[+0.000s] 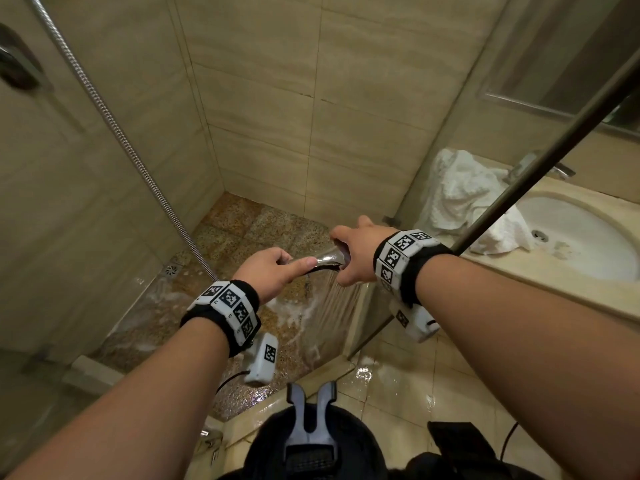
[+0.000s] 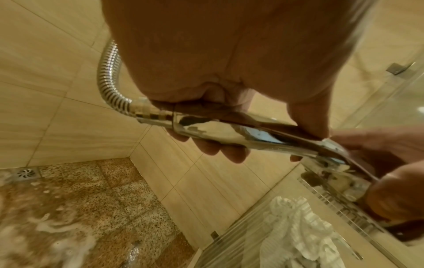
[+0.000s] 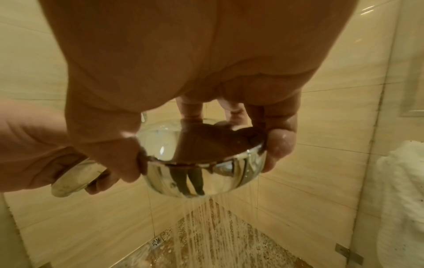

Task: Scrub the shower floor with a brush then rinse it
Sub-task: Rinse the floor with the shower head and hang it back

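A chrome shower head (image 1: 329, 260) (image 3: 201, 163) sprays water down onto the speckled shower floor (image 1: 242, 230) (image 2: 96, 199) (image 3: 206, 235), which carries white foam. My left hand (image 1: 273, 275) (image 2: 218, 137) grips its chrome handle (image 2: 229, 130), thumb lying along the top. My right hand (image 1: 356, 251) (image 3: 201, 137) holds the round head by its rim with thumb and fingers. A ribbed metal hose (image 1: 114, 133) (image 2: 107, 79) runs up the left wall. No brush is in view.
A floor drain (image 1: 172, 270) (image 2: 26, 173) (image 3: 156, 242) sits at the left wall. A glass panel with a metal bar (image 1: 540, 161) stands on the right. Behind it a white towel (image 1: 464, 195) lies beside a sink (image 1: 581, 237). The raised threshold (image 1: 311, 382) is wet.
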Demonstrator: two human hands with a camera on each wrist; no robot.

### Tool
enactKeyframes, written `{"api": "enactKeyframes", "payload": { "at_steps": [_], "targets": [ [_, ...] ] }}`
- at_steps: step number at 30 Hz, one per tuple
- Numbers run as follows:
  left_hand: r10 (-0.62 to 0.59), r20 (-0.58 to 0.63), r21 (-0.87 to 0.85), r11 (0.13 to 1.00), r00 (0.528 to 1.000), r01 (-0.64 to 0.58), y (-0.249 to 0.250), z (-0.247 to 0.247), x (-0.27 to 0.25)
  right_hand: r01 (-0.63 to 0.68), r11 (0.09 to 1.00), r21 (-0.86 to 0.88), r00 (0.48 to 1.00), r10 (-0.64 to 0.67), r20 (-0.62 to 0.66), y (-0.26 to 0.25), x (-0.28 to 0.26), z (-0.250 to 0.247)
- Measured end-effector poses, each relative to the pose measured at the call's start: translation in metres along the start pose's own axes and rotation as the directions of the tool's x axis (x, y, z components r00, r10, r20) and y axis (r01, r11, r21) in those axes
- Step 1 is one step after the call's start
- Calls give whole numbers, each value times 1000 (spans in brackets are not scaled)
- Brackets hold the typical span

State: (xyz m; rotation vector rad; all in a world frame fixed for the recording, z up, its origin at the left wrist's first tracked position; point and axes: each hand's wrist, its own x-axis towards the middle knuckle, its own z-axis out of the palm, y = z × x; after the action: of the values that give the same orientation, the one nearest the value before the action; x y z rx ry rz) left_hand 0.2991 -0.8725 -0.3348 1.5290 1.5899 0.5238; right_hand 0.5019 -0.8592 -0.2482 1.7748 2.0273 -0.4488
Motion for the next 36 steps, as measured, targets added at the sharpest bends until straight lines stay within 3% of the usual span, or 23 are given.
{"api": "enactKeyframes", "payload": {
  "at_steps": [17,36],
  "targets": [
    [59,-33,-26,998,998,-60,26,12,0,-19,996,-84,994,10,-111,17,-11,-24],
    [65,-37,-29,997,997,-66,32,22,-3,-29,997,-73,993,20,-114,29,-24,-22]
  ]
}}
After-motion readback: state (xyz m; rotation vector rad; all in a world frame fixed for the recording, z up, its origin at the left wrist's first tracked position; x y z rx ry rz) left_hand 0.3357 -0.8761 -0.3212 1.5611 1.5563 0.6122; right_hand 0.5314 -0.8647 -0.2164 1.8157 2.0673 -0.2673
